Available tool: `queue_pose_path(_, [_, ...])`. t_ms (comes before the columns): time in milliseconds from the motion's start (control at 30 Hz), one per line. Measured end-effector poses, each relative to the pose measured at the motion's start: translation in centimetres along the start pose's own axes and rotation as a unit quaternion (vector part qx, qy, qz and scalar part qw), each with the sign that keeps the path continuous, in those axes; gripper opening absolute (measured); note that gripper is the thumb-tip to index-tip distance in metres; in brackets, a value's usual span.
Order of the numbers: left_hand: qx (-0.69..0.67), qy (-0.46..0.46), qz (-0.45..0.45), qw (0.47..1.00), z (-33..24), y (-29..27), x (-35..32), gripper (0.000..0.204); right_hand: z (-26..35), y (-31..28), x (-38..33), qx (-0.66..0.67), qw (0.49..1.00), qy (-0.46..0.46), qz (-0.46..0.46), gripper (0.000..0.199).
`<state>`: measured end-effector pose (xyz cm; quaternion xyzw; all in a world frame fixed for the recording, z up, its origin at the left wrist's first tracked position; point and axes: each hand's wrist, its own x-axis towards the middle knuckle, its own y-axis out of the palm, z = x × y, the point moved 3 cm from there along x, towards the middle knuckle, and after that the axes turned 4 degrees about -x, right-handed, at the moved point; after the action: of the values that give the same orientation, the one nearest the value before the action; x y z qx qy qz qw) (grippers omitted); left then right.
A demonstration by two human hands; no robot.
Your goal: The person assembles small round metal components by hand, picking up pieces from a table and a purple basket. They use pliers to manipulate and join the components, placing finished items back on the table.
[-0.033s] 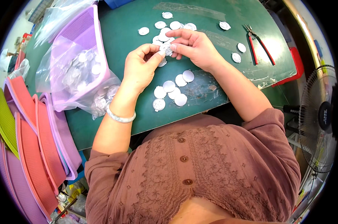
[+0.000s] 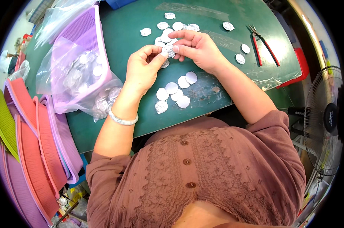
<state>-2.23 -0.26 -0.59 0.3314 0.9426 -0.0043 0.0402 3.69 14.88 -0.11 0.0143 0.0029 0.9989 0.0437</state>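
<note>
Between both hands is a round silver medallion (image 2: pixel 169 50) with a raised pattern on its face. The thumb and forefinger of my left hand (image 2: pixel 144 68) pinch it from the left. My right hand (image 2: pixel 202 51) has its thumb on the medallion's right edge, with the fingers curled around that side. Just beyond my fingers lies a loose pile of silver medallions (image 2: pixel 166 38), partly covered by the hands. Nearer to me, a small group of medallions (image 2: pixel 172 88) rests on the green table (image 2: pixel 217 102), most showing plain faces and one a patterned face.
Red-handled pliers (image 2: pixel 264 47) lie at the right, near a few single medallions (image 2: pixel 240 59). At the left stands a purple basket (image 2: pixel 103 49) with a clear plastic bag of medallions (image 2: pixel 80 72). Stacked coloured baskets (image 2: pixel 39 152) fill the lower left; a fan (image 2: pixel 324 117) stands at the right.
</note>
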Motion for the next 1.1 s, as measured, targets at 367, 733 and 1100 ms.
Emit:
queue_pose_path(367, [-0.101,-0.023,0.008,0.995,0.0,0.1,-0.1,0.011,0.4,0.0,-0.4,0.014,1.000,-0.001,0.016,0.030])
queue_pose_path(733, [-0.145,-0.047,0.009,0.988,-0.1,0.0,-0.3,0.012,0.3,0.0,-0.5,0.017,1.000,-0.009,0.014,0.032])
queue_pose_path(1100, [-0.288,-0.040,0.052,0.955,0.3,1.2,-0.3,0.029,1.2,0.7,-1.2,-0.235,0.934,-0.256,-0.088,0.039])
